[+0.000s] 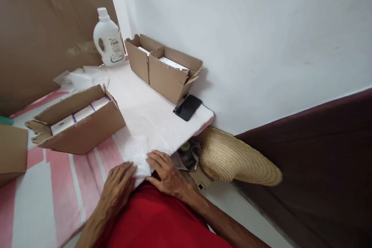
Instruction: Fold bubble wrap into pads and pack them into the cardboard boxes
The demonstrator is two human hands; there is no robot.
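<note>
A small sheet or pouch of clear bubble wrap [136, 154] lies at the table's near edge, right in front of my body. My left hand [117, 184] grips its lower left edge, the fingers close together and the thumb hidden. On the opposite side my right hand [166, 172] holds the right edge, fingers bent over it and the thumb apart below, near the table edge. Whether anything is inside the wrap I cannot make out. Beyond my left hand stands an open cardboard box [87, 133] with several white, purple-edged packs [84, 112] in it.
Against the wall sits a two-part cardboard box [165, 79] holding white items. A black phone [188, 107] lies beside it. Farther back are a white jug [108, 42] and clear plastic bags [83, 78]. A straw hat [232, 159] hangs past the table's right edge. Another carton [11, 153] stands left.
</note>
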